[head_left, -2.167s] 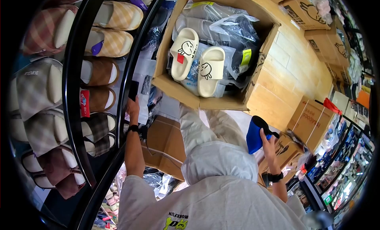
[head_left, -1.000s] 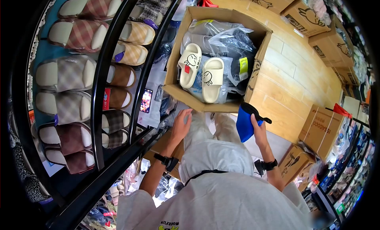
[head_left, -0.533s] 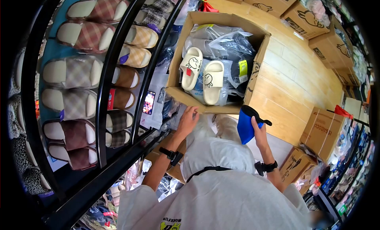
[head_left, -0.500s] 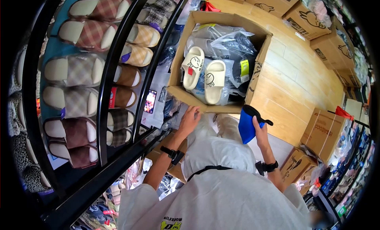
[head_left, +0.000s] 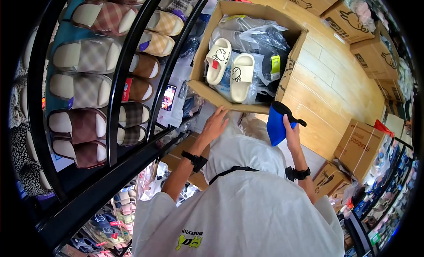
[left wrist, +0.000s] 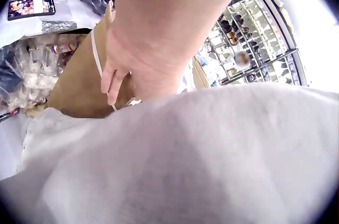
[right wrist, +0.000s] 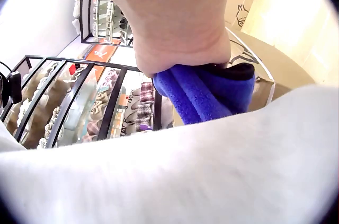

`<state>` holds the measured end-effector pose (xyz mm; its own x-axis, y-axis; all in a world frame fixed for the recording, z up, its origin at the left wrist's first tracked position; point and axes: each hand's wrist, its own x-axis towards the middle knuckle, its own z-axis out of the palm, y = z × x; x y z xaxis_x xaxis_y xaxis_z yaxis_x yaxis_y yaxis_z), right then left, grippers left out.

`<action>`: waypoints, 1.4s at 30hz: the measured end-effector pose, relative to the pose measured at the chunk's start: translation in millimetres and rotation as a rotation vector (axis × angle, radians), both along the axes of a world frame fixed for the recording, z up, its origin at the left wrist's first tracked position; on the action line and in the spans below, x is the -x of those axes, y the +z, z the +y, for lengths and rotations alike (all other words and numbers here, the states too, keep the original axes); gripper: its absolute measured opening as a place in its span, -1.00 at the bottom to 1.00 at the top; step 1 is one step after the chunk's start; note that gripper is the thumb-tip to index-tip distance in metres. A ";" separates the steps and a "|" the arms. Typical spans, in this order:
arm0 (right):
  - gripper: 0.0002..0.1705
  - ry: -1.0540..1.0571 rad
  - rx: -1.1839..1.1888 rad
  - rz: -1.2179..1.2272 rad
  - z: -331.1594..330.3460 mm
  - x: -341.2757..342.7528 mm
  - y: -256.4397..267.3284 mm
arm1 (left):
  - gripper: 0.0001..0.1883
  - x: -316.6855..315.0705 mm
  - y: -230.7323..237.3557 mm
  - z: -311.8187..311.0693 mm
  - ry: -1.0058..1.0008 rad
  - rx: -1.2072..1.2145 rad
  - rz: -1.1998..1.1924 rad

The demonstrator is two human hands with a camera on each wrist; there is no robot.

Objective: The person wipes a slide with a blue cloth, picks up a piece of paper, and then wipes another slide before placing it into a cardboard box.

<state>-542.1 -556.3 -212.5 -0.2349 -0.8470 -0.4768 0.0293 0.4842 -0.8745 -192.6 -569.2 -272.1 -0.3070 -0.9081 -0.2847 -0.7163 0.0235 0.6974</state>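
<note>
My right hand [head_left: 292, 132] grips a blue plush pouch-shaped cloth [head_left: 277, 129] with a black rim and a black loop, just right of the carton's near side. In the right wrist view its fuzzy blue folds [right wrist: 198, 94] hang below the wrist. My left hand [head_left: 215, 123] is at the near left edge of the open carton [head_left: 247, 107], fingers loose and holding nothing. Inside the carton, two cream slides [head_left: 242, 80] with a rabbit drawing lie on bagged footwear. A lit phone [head_left: 168, 98] rests on the rack at left, also seen in the left wrist view.
A black-framed rack [head_left: 115, 102] on the left holds several pairs of checked and brown slippers. Closed cartons [head_left: 360, 140] stand along the right and back, beside the wooden floor [head_left: 329, 87]. Another brown carton [left wrist: 85, 83] shows near the left hand.
My left hand has left the phone on the rack and moved right to the carton's near edge. My right hand keeps the blue cloth. The head view has shifted, showing more of the rack.
</note>
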 end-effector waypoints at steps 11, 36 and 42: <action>-0.41 0.054 0.003 0.021 -10.9 6.0 12.2 | -0.49 -0.1 -5.7 -0.2 -0.039 0.031 -0.001; -0.46 -0.062 0.063 0.047 -8.8 43.9 21.7 | -0.31 44.2 -120.2 -137.2 0.472 -0.059 0.080; -0.45 -0.102 0.021 0.066 11.8 60.6 19.9 | -0.26 58.8 -154.4 -160.9 0.633 -0.252 0.043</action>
<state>-602.8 -544.5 -192.6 -0.3510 -0.8265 -0.4400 0.0198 0.4633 -0.8860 -251.4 -730.1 -426.5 0.2461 -0.8239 -0.5105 -0.5098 -0.5580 0.6547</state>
